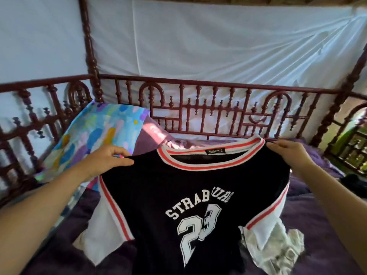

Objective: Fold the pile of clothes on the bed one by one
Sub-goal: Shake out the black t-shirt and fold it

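A black jersey (158, 187) with white sleeves, red-and-white trim and the number 23 hangs in the air over the bed, its front facing me. My left hand (105, 159) pinches its left shoulder. My right hand (288, 153) pinches its right shoulder. The collar with a small label sits between my hands. The lower hem drops out of the frame at the bottom. A crumpled white-and-grey garment (282, 253) lies on the bed just under the jersey's right sleeve.
The bed has a dark purple cover (325, 225). A colourful patterned pillow (95, 135) leans at the back left. A dark red carved wooden rail (218, 114) runs around the bed, with white fabric (218, 40) behind it. A dark item (355, 181) lies at the right edge.
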The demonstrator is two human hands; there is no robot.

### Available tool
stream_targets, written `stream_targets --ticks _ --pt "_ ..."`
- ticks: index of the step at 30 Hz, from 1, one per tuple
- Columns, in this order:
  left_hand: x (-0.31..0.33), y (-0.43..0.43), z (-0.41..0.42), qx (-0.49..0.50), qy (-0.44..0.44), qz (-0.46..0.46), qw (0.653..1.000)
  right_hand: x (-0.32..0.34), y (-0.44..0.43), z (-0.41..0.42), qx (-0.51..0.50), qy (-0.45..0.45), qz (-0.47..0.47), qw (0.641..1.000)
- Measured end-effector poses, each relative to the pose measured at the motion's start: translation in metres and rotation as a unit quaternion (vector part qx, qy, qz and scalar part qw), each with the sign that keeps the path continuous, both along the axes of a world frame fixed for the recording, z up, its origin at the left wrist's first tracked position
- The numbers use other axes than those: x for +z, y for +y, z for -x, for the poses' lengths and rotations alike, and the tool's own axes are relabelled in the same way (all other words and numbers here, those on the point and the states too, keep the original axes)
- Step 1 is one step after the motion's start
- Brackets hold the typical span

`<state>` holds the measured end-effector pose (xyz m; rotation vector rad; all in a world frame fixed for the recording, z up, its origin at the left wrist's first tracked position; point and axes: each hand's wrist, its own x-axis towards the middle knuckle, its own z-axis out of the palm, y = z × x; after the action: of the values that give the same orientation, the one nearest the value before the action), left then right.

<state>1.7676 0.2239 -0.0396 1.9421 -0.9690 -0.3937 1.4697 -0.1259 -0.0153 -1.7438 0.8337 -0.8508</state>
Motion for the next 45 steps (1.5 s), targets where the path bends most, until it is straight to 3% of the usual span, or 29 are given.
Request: stream_targets --ticks 2,6,8,9,10,11,12,13,15,16,18,20,22,24,25,26,27,28,30,35,37,41,45 --pt "-0.012 0.004 -0.001 0.025 0.055 0.026 0.998 -0.018 0.003 -0.006 0.017 0.073 0.057 0.996" --pt "-0.044 0.008 -0.009 0.082 -0.053 -0.077 0.992 -0.053 0.004 -0.022 0.053 0.282 0.136 0.948" --pt "-0.057 0.004 -0.009 0.091 -0.078 -0.120 0.985 -0.062 0.017 -0.031 0.130 0.403 0.132 0.896" --pt "-0.065 0.002 -0.008 0.080 -0.075 -0.134 0.985 -0.070 0.019 -0.037 0.137 0.449 0.186 0.863" --pt "-0.070 0.001 -0.007 0.063 -0.069 -0.147 0.985 -0.076 0.022 -0.042 0.141 0.493 0.181 0.839" --pt "-0.076 0.001 -0.007 0.045 -0.044 -0.159 0.985 -0.080 0.033 -0.044 0.176 0.550 0.111 0.809" --pt "-0.082 0.001 -0.009 0.029 -0.010 -0.164 0.986 -0.090 0.034 -0.040 0.186 0.583 0.170 0.772" --pt "-0.087 0.003 -0.012 0.012 0.029 -0.177 0.984 -0.104 0.033 -0.039 0.208 0.611 0.145 0.750" --pt "-0.097 0.005 -0.017 -0.030 0.096 -0.238 0.966 -0.117 0.032 -0.036 0.211 0.628 -0.055 0.747" --pt "-0.100 0.005 -0.017 -0.055 0.126 -0.279 0.950 -0.118 0.031 -0.035 0.214 0.635 -0.102 0.735" --pt "-0.106 0.002 -0.019 -0.106 0.176 -0.356 0.911 -0.116 0.027 -0.037 0.236 0.648 -0.117 0.714" --pt "-0.107 -0.008 -0.025 -0.119 0.190 -0.380 0.897 -0.112 0.021 -0.044 0.237 0.658 -0.129 0.703" --pt "-0.104 -0.028 -0.036 -0.060 0.185 -0.312 0.930 -0.109 0.008 -0.063 0.214 0.655 -0.114 0.716" --pt "-0.101 -0.060 -0.056 0.080 0.190 -0.145 0.968 -0.110 -0.019 -0.090 0.145 0.629 0.049 0.762" --pt "-0.097 -0.079 -0.067 0.147 0.197 -0.045 0.968 -0.107 -0.029 -0.108 0.069 0.534 0.123 0.834" --pt "-0.093 -0.099 -0.078 0.189 0.186 0.034 0.964 -0.104 -0.039 -0.124 0.000 0.379 0.091 0.921" --pt "-0.090 -0.118 -0.088 0.204 0.163 0.079 0.962 -0.101 -0.045 -0.137 -0.057 0.236 0.059 0.968" --pt "-0.088 -0.135 -0.095 0.192 0.144 0.098 0.966 -0.094 -0.045 -0.151 -0.071 0.138 -0.002 0.988" --pt "-0.098 -0.157 -0.099 0.122 0.135 0.072 0.981 -0.101 -0.045 -0.173 -0.034 0.073 -0.106 0.991" --pt "-0.210 -0.155 -0.056 0.092 0.147 -0.060 0.983 -0.211 -0.025 -0.159 0.014 0.222 -0.088 0.971" --pt "-0.269 -0.136 -0.023 0.158 0.189 -0.133 0.960 -0.267 -0.011 -0.129 -0.004 0.291 -0.137 0.947" --pt "-0.344 -0.092 0.036 0.270 0.310 -0.282 0.867 -0.352 0.011 -0.067 -0.033 0.409 -0.210 0.887" --pt "-0.374 -0.071 0.057 0.263 0.340 -0.319 0.845 -0.394 0.019 -0.029 -0.002 0.487 -0.221 0.845"
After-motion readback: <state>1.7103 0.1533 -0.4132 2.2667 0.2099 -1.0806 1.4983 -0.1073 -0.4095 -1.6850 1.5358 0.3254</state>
